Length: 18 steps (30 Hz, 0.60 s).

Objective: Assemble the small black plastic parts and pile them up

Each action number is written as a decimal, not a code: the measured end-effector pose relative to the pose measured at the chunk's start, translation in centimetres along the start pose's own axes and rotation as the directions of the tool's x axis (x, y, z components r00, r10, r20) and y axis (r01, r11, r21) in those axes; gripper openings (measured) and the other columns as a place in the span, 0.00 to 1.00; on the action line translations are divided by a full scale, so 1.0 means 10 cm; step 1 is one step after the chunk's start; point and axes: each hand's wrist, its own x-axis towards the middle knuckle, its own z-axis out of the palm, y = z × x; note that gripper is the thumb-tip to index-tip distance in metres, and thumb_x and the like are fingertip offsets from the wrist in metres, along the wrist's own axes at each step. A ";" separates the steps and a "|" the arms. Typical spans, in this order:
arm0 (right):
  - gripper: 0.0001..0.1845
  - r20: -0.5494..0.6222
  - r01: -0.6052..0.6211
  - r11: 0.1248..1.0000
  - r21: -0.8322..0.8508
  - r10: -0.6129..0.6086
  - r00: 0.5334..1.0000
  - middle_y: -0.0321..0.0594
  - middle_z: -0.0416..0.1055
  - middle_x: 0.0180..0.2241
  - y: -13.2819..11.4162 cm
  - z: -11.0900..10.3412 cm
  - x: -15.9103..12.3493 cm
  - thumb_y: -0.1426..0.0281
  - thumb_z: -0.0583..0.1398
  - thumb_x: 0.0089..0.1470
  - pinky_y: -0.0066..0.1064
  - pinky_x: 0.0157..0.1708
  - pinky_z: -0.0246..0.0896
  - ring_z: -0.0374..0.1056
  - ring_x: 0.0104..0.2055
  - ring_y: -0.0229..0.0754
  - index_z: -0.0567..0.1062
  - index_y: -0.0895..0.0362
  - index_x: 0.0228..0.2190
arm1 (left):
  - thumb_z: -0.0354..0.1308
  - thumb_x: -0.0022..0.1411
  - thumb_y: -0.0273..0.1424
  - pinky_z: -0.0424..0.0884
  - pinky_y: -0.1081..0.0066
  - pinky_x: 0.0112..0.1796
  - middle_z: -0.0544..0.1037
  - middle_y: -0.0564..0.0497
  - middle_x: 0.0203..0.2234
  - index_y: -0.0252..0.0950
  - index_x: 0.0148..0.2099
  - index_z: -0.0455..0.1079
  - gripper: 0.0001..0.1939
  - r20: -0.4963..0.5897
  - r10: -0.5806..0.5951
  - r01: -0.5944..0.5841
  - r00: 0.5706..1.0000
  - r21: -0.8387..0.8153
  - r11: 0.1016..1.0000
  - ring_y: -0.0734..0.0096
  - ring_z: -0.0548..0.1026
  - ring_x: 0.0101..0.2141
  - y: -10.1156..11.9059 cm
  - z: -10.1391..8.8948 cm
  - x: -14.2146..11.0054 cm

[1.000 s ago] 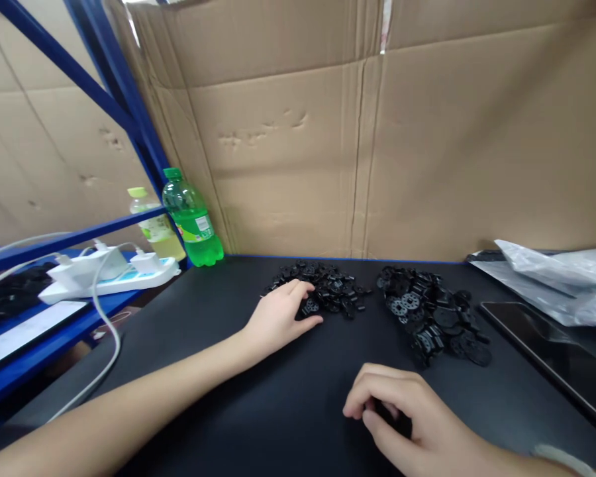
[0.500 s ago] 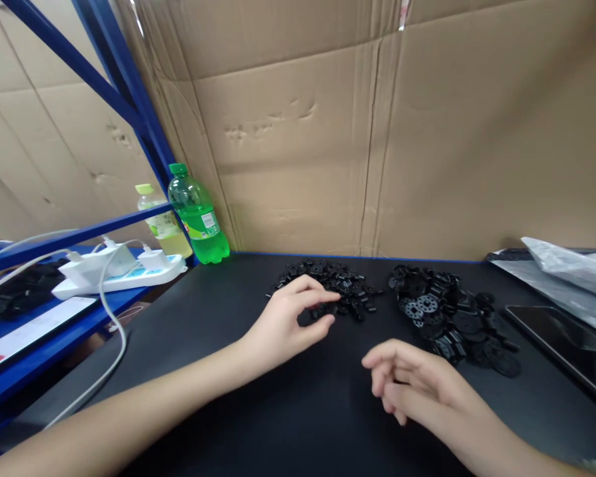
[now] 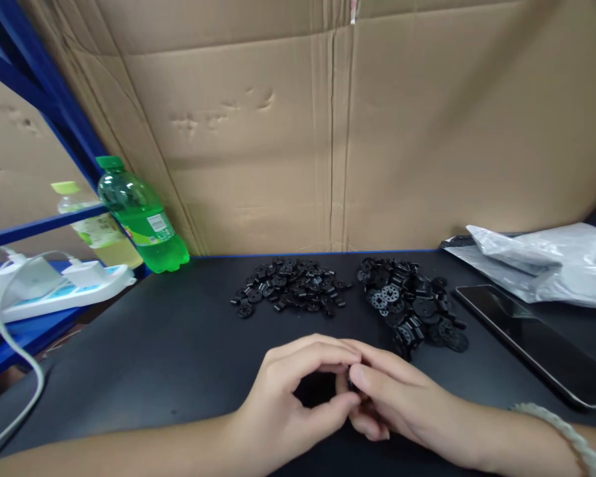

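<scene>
My left hand [image 3: 302,391] and my right hand [image 3: 402,397] meet low over the black table [image 3: 179,371], fingertips touching. A small black part [image 3: 350,380] shows as a sliver between the fingertips of both hands; fingers hide most of it, so its shape cannot be made out. Both hands are closed in a pinch around it. Beyond them lies a pile of small black plastic parts [image 3: 293,285], some of them round discs. To its right, a second pile of larger black perforated discs [image 3: 407,305] is nearest to my right hand.
A smartphone [image 3: 531,344] lies at the right, in front of grey plastic bags [image 3: 541,262]. A green soda bottle [image 3: 146,228] and a paler drink bottle [image 3: 97,228] stand at the back left. A white power strip [image 3: 79,291] and its cable [image 3: 34,364] are at left.
My left hand has drawn back from the left pile toward me and met my right hand, where a small black part now shows between the fingertips. The view has turned right.
</scene>
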 end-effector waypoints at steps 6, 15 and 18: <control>0.18 0.041 -0.019 0.999 -0.027 0.020 0.999 0.34 0.62 0.33 -0.06 -0.02 -0.03 0.59 0.56 0.65 0.27 0.29 0.54 0.59 0.28 0.31 0.69 0.55 0.51 | 0.66 0.51 0.15 0.78 0.74 0.42 0.84 0.47 0.37 0.35 0.43 0.78 0.17 -0.040 -0.020 0.017 0.999 -0.077 0.997 0.66 0.83 0.39 -0.02 0.02 -0.06; 0.18 0.109 -0.082 0.993 0.080 0.073 0.991 0.37 0.66 0.35 -0.03 -0.09 0.05 0.60 0.61 0.61 0.25 0.26 0.66 0.71 0.31 0.36 0.69 0.56 0.49 | 0.63 0.54 0.15 0.80 0.71 0.40 0.83 0.45 0.38 0.34 0.44 0.79 0.17 -0.049 -0.054 0.051 0.997 -0.065 0.997 0.65 0.82 0.38 -0.03 -0.01 -0.04; 0.18 0.128 -0.095 0.990 0.105 0.081 0.988 0.39 0.66 0.38 -0.05 -0.09 0.07 0.61 0.63 0.58 0.27 0.27 0.68 0.72 0.31 0.36 0.69 0.57 0.46 | 0.64 0.53 0.15 0.81 0.72 0.38 0.83 0.43 0.38 0.33 0.44 0.79 0.16 -0.034 -0.039 0.036 0.999 -0.070 0.997 0.61 0.83 0.39 -0.02 -0.01 -0.03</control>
